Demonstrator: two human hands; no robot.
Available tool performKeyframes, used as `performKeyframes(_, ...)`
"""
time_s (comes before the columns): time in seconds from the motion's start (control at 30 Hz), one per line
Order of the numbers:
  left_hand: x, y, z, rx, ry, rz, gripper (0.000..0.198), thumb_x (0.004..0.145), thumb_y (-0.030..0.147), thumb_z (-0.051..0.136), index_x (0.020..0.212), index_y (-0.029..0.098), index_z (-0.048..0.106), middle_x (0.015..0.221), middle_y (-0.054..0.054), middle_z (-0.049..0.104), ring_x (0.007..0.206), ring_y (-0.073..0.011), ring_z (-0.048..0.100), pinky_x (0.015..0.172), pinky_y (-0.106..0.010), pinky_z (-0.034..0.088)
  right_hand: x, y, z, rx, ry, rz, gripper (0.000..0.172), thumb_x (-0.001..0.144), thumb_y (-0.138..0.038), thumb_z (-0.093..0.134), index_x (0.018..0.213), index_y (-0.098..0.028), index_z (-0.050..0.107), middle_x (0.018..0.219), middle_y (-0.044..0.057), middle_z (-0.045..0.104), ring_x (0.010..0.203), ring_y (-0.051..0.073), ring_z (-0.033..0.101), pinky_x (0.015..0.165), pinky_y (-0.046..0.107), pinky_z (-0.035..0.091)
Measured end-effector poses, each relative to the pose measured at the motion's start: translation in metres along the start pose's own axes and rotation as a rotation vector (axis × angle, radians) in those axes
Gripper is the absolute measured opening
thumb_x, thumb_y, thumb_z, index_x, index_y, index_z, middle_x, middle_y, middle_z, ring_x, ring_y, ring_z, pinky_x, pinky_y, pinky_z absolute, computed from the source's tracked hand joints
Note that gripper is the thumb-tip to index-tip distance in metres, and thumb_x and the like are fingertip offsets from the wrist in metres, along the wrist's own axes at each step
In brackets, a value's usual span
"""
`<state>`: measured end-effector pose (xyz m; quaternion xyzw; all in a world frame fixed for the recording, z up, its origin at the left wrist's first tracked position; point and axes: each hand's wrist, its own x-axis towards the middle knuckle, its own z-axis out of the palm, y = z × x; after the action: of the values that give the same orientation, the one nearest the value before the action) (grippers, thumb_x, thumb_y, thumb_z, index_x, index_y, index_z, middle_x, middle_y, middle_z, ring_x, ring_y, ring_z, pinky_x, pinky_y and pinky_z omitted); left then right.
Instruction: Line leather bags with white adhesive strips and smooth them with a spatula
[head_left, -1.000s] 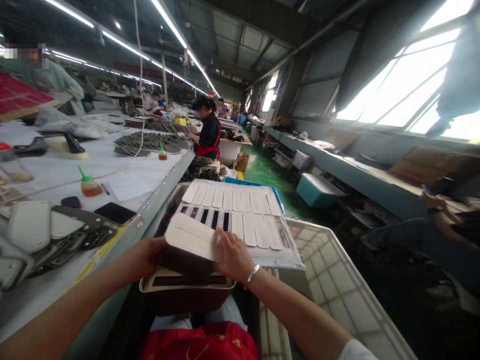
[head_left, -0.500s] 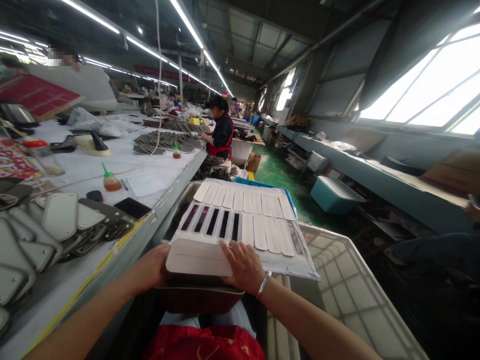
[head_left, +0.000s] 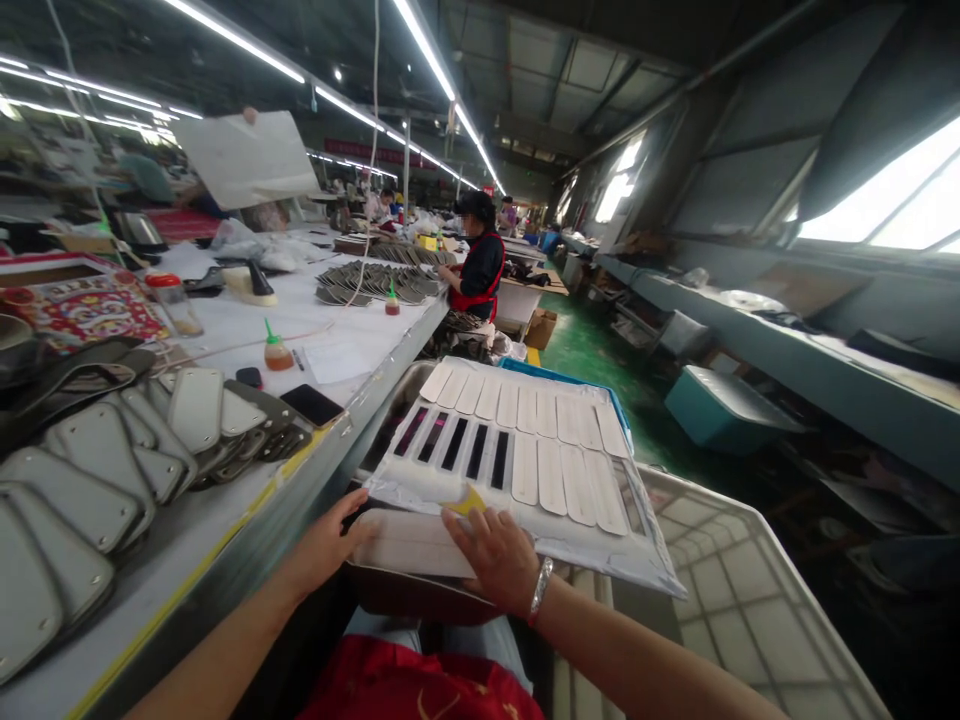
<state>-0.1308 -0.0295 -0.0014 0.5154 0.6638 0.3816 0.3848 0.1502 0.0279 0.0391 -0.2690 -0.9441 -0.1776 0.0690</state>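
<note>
A flat white panel (head_left: 409,545) lies on top of a dark brown box (head_left: 409,593) in my lap. My left hand (head_left: 330,540) grips the panel's left edge, thumb on top. On its right end rests my right hand (head_left: 491,550), fingers spread and pressing down; a silver bracelet is on that wrist. Just beyond the hands lies a white sheet (head_left: 525,455) with rows of white oblong strips and several dark empty slots, and a small yellow piece (head_left: 469,500) lies at its near edge.
A long white worktable (head_left: 247,350) runs along the left, holding grey-and-white shaped pieces (head_left: 112,450), glue bottles (head_left: 276,350) and a dark phone (head_left: 311,405). A white plastic crate (head_left: 750,600) sits at the right. A person in a red apron (head_left: 476,270) works farther down.
The white panel has come down from a tilted hold to lie flat on the brown box. My view has swung left. The yellow piece now shows at the sheet's edge.
</note>
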Motion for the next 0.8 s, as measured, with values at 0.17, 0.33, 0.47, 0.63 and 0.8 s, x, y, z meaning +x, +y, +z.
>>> performKeyframes(0.17, 0.017, -0.013, 0.015, 0.061, -0.011, -0.015, 0.068, 0.073, 0.044, 0.055, 0.131, 0.012, 0.038, 0.133, -0.016, 0.047, 0.123, -0.0262, 0.043, 0.105, -0.039, 0.032, -0.005, -0.003, 0.0, 0.057, 0.08, -0.069, 0.086, 0.069, -0.059, 0.058, 0.138, -0.017, 0.031, 0.102, 0.014, 0.053, 0.081, 0.026, 0.046, 0.071, 0.041, 0.036)
performKeyframes(0.33, 0.019, -0.008, 0.007, 0.147, -0.082, -0.013, 0.073, 0.07, 0.039, 0.059, 0.134, 0.012, 0.036, 0.131, -0.017, 0.049, 0.12, -0.0264, 0.047, 0.102, -0.038, 0.034, -0.007, 0.005, 0.0, 0.135, 0.061, -0.152, 0.067, 0.075, -0.054, 0.052, 0.132, -0.022, 0.039, 0.101, 0.013, 0.052, 0.08, 0.025, 0.047, 0.067, 0.04, 0.037)
performKeyframes(0.47, 0.014, -0.002, 0.004, 0.22, -0.145, 0.0, 0.071, 0.072, 0.034, 0.056, 0.135, 0.011, 0.033, 0.128, -0.015, 0.052, 0.117, -0.0225, 0.05, 0.101, -0.035, 0.036, -0.005, 0.008, -0.004, 0.181, -0.033, -0.185, 0.066, 0.075, -0.053, 0.052, 0.131, -0.021, 0.039, 0.101, 0.013, 0.052, 0.081, 0.026, 0.048, 0.066, 0.039, 0.039)
performKeyframes(0.63, 0.018, 0.001, -0.003, 0.38, -0.138, 0.024, 0.067, 0.07, 0.027, 0.055, 0.132, 0.012, 0.036, 0.13, -0.015, 0.05, 0.12, -0.0244, 0.047, 0.101, -0.037, 0.036, 0.009, -0.001, -0.006, 0.183, -0.194, -0.197, 0.079, 0.067, -0.059, 0.058, 0.132, -0.019, 0.037, 0.101, 0.015, 0.053, 0.077, 0.027, 0.051, 0.06, 0.038, 0.042)
performKeyframes(0.8, 0.008, 0.03, 0.011, 0.605, -0.047, 0.141, 0.057, 0.07, 0.017, 0.054, 0.126, 0.017, 0.046, 0.136, -0.014, 0.044, 0.126, -0.0319, 0.036, 0.106, -0.052, 0.022, 0.026, -0.013, -0.003, 0.145, -0.308, -0.113, 0.079, 0.061, -0.06, 0.063, 0.124, -0.015, 0.045, 0.092, 0.015, 0.056, 0.071, 0.027, 0.054, 0.054, 0.037, 0.044)
